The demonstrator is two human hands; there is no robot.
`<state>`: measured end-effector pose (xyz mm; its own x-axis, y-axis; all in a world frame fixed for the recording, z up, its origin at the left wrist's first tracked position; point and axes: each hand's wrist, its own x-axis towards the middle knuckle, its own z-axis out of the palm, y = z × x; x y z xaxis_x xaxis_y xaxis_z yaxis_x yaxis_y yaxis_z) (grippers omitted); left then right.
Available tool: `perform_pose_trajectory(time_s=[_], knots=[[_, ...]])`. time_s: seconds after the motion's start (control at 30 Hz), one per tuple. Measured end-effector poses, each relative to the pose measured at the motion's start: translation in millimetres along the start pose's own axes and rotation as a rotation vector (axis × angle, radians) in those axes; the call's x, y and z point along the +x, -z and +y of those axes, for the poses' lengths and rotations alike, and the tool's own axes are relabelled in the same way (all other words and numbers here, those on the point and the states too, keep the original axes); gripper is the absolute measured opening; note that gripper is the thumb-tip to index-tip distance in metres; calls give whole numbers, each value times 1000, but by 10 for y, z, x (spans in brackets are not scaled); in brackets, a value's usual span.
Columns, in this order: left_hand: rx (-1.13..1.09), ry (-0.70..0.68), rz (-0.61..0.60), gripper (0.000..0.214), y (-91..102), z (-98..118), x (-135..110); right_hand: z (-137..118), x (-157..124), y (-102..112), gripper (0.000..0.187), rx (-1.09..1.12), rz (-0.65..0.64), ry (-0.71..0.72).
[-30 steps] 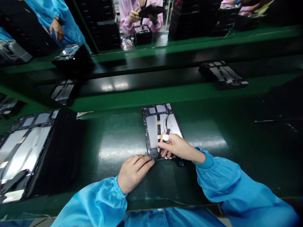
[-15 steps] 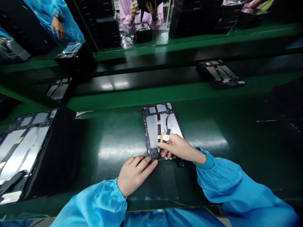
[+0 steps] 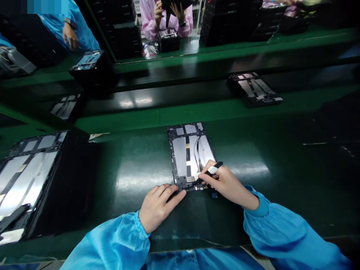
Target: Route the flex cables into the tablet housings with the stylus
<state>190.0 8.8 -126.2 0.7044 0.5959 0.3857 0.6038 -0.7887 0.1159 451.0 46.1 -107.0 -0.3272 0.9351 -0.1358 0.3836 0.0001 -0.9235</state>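
Far left, a big open tablet housing [image 3: 30,176] sits on a black stack [image 3: 64,187], silver panels up; past it, a co-worker's blue sleeve [image 3: 75,33] and a hand [image 3: 70,37] up by the black trays [image 3: 118,30]; further along, a co-worker in a pink smock [image 3: 165,18] holds a dark panel [image 3: 174,3] in both hands. Now the action: the left hand [image 3: 160,208] lies on the green bench [image 3: 140,180], fingers [image 3: 171,193] together and straight, fingertips touching the housing's lower left edge; no clamp there, just contact. That smaller housing [image 3: 189,157] lies flat at centre, long side running away from the person, between both hands; the right hand [image 3: 225,183] is over its lower right corner, thumb and fingers [image 3: 209,168] pinched together on a black pick [image 3: 213,170] with a white band; the pick's lower end is hidden by the fingers, right at the housing's lower part. Open bench spreads to the right of the housing, wide room there; further up, another housing [image 3: 253,90] rides the far belt.
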Motion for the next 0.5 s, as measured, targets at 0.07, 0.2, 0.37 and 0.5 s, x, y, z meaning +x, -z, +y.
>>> perform_pose_trajectory(time_s=[0.07, 0.2, 0.37, 0.5], knots=[[-9, 2, 11, 31, -12, -2, -12, 10, 10, -16, 25, 67, 2, -10], [-4, 7, 11, 31, -42, 10, -32, 52, 12, -33, 24, 145, 5, -39], [80, -28, -13, 37, -54, 30, -22, 49, 13, -44, 25, 139, 26, -76], [121, -16, -51, 40, -52, 35, -14, 26, 20, -43, 26, 134, 28, -70]])
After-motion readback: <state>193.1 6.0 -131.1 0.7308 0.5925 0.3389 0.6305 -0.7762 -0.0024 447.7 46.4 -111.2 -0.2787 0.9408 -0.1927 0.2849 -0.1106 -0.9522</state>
